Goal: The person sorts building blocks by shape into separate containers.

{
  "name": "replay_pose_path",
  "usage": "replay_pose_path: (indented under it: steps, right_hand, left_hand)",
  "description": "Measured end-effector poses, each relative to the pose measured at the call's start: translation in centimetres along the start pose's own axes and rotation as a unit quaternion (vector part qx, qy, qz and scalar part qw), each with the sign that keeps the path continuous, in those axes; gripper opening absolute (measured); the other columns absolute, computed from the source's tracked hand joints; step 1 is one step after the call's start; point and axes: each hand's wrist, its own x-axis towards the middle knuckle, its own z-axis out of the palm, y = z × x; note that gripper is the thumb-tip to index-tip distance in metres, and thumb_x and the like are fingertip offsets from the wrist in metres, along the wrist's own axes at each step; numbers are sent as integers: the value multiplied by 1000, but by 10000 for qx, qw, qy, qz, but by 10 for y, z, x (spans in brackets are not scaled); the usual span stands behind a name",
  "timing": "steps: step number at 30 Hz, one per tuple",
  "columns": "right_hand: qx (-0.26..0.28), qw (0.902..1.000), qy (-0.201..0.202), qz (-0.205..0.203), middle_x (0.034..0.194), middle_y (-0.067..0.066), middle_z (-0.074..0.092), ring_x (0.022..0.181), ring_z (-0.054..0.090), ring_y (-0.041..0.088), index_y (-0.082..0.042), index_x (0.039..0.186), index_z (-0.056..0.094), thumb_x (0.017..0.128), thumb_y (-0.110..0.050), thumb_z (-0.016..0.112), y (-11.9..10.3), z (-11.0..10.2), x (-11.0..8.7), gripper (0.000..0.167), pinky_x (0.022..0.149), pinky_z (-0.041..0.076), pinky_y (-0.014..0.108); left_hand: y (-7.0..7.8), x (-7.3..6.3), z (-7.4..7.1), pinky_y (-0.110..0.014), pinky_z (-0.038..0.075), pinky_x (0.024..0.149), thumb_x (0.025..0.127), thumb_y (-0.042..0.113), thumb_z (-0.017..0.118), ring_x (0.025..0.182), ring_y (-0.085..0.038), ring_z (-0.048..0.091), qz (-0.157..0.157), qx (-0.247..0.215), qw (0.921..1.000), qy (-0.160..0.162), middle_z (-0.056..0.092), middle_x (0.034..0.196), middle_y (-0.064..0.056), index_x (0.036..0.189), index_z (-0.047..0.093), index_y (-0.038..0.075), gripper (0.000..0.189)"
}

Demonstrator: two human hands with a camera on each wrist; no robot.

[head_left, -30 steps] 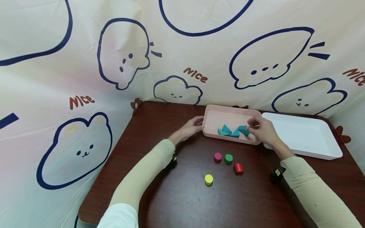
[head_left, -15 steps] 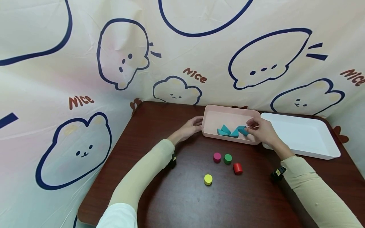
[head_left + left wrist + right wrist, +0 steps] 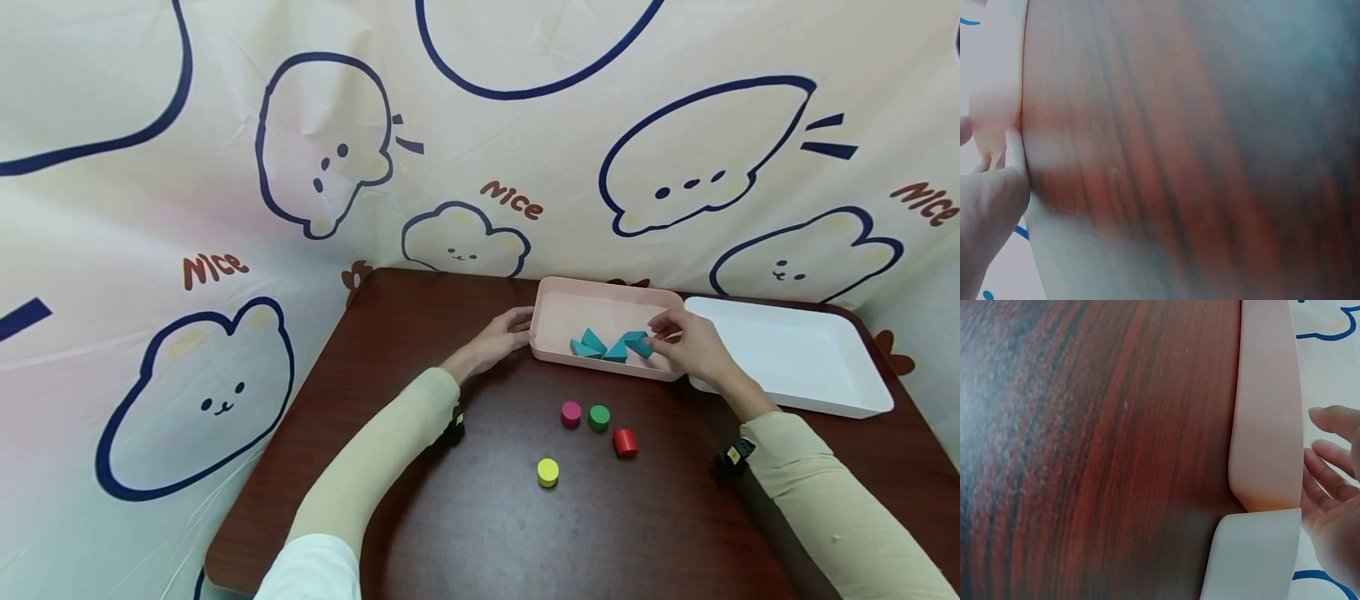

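My left hand (image 3: 501, 337) rests beside the left end of a pink tray (image 3: 592, 292), fingers extended against its wall. In the left wrist view, the left hand (image 3: 994, 200) has a finger lying along the tray's side. Several blue triangular blocks (image 3: 617, 352) lie along the near side inside the tray. My right hand (image 3: 692, 340) hovers over the tray's right end, fingertips right at the rightmost blue block (image 3: 639, 343). The right wrist view shows the right hand (image 3: 1338, 481) beyond the tray rim, thumb and fingers apart with no block between them; the blocks are hidden there.
A white tray (image 3: 795, 350) stands right against the pink one. In front on the dark wood table (image 3: 480, 500) are a magenta cylinder (image 3: 571, 415), a green cylinder (image 3: 598, 418), a red cylinder (image 3: 626, 443) lying on its side and a yellow cylinder (image 3: 547, 472). A printed curtain (image 3: 465, 125) hangs behind.
Both hands, the trays and the blocks keep their places; only the head view has shifted very slightly.
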Motion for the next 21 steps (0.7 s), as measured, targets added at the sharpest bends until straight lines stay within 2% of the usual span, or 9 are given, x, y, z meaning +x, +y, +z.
replay_pose_path:
  steps: [10,21]
  right_hand:
    - [-9,10000,69,-22,118,23,68,107,66,38,3,128,65,100,-19,77,1,-5,-2,38,98,57,59]
    - [-44,9996,81,-278,116,23,69,105,66,37,5,126,66,101,-17,75,0,-7,-3,34,97,57,59]
  left_hand:
    - [0,-2,1,-41,44,118,108,-2,55,151,-30,43,97,171,9998,39,40,165,-17,163,36,4,59]
    - [0,-5,2,-40,47,115,108,0,56,149,-30,45,95,384,9992,36,42,163,-19,162,37,3,57]
